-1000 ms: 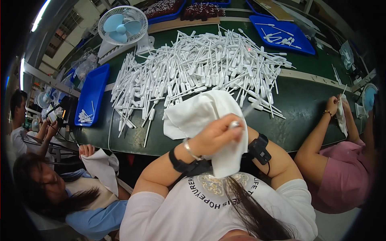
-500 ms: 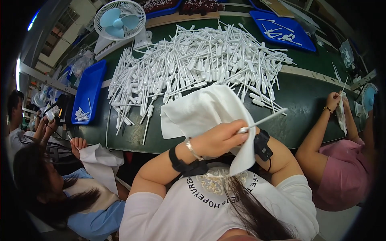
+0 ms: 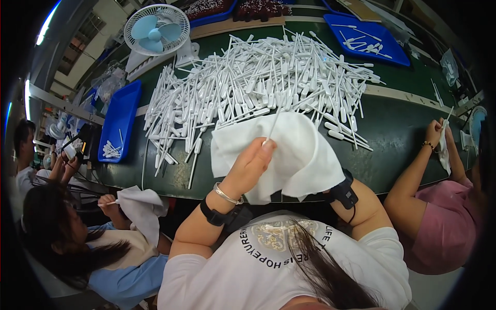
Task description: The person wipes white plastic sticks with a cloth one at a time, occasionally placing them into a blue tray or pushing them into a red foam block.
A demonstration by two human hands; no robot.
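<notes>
Draped white cloth [image 3: 305, 150], 1 tilted white dropper [image 3: 274, 124]

White short-sleeved shirt [image 3: 227, 279] with gold-grey emblem [image 3: 274, 238]; black armbands [image 3: 212, 215]; silver bangle [image 3: 226, 195].

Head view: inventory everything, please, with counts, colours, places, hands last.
Droppers: too many to count, white, heaped centre, some in trays
Trays: at least four, blue, left, upper right, top
Fans: at least two, white-blue, upper left, right edge
Speckled heaps: two, dark red, top
Cloths: three, white, one centre, two with co-workers
Table: one, dark green, centre
Co-workers: at least three, pink, blue-cream, white tops, both sides
Wristbands: two, black, forearms
Left hand: one, bare, centre, gripping a dropper
Right hand: one, hidden by cloth
</notes>
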